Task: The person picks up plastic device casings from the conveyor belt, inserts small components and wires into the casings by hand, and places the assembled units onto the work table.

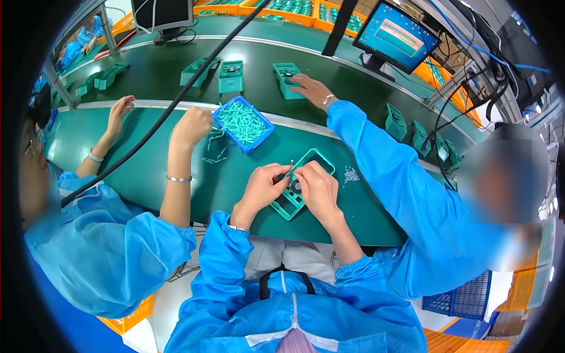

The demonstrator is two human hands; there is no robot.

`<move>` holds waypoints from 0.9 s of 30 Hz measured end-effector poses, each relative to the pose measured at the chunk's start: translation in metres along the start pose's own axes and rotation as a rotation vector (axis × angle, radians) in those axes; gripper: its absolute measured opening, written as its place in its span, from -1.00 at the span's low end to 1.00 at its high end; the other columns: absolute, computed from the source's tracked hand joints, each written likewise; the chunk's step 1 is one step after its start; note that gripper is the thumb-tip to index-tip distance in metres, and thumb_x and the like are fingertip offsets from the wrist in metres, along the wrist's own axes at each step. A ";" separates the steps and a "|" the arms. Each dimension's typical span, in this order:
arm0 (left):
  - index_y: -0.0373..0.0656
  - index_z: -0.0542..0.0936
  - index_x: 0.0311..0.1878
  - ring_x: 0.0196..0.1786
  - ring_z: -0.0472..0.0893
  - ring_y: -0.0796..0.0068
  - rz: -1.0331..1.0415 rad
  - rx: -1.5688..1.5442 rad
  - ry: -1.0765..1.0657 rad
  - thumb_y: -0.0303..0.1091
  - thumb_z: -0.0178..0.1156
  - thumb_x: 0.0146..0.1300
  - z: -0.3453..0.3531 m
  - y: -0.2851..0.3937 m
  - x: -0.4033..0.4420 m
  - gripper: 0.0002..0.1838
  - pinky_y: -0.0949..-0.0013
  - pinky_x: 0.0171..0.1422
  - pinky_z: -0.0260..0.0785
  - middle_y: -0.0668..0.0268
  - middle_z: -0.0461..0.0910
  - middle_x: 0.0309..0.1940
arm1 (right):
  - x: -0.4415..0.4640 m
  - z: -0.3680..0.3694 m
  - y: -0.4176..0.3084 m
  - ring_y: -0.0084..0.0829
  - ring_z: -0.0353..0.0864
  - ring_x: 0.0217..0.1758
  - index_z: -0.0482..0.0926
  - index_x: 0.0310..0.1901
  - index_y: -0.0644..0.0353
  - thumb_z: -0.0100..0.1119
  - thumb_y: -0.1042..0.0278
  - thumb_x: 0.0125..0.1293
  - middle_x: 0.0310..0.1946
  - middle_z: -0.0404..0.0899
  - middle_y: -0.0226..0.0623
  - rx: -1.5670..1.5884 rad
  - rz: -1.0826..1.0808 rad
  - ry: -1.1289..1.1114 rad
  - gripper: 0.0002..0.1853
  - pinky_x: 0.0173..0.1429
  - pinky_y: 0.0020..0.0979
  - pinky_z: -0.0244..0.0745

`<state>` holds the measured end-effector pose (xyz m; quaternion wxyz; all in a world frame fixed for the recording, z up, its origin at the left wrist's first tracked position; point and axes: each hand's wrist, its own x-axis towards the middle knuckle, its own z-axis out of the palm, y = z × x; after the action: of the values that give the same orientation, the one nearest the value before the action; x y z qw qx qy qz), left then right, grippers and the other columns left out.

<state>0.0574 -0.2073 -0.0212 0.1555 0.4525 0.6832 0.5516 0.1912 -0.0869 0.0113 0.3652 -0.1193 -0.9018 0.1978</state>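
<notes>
A green plastic housing (288, 210) lies slanted on the green bench in front of me, with a round black part (295, 186) in its middle. My left hand (265, 187) is closed at the housing's left side, its fingertips by a small metallic piece (291, 163). From the right, my right hand (316, 187) rests over the housing, fingers pinched near the black part. Whatever sits between those fingertips is too small to make out. Small clear pieces (351, 175) are scattered just right of the housing.
A blue bin (254, 146) of green sticks stands beyond my hands. A co-worker's hand (311, 88) touches a housing (285, 72) on the dark conveyor (259, 88). Another co-worker's hand (193, 126) is left of the bin. A black cable (170, 109) crosses the view.
</notes>
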 end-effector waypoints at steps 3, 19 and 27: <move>-0.18 0.79 0.09 -0.47 0.57 0.37 -0.015 0.001 -0.005 -0.48 0.37 0.25 0.000 0.000 0.000 -0.68 0.24 -0.35 0.38 0.21 0.61 -0.40 | 0.001 0.000 -0.001 -0.24 0.70 -0.26 0.64 -0.27 0.17 0.42 0.54 0.24 -0.34 0.56 -0.32 -0.048 -0.030 -0.027 -0.89 -0.25 -0.21 0.58; -0.22 0.78 0.12 -0.46 0.51 0.52 0.014 -0.032 0.005 -0.53 0.40 0.27 0.002 -0.005 -0.001 -0.66 0.34 -0.35 0.38 0.27 0.66 -0.34 | 0.005 0.006 -0.003 -0.31 0.65 -0.30 0.65 -0.30 0.16 0.35 0.53 0.13 -0.33 0.57 -0.36 -0.258 -0.178 -0.041 -0.89 -0.29 -0.26 0.55; -0.22 0.77 0.15 -0.43 0.53 0.51 0.032 -0.011 0.008 -0.53 0.39 0.26 0.001 -0.006 -0.001 -0.64 0.34 -0.33 0.40 0.26 0.67 -0.34 | 0.002 0.008 -0.018 -0.44 0.62 -0.21 0.66 -0.35 0.14 0.31 0.37 0.05 -0.32 0.56 -0.43 -0.718 -0.457 -0.218 -0.88 -0.31 -0.32 0.44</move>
<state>0.0556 -0.2075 -0.0276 0.1465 0.4603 0.6736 0.5594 0.1830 -0.1051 0.0152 0.2375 -0.0143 -0.9499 -0.2027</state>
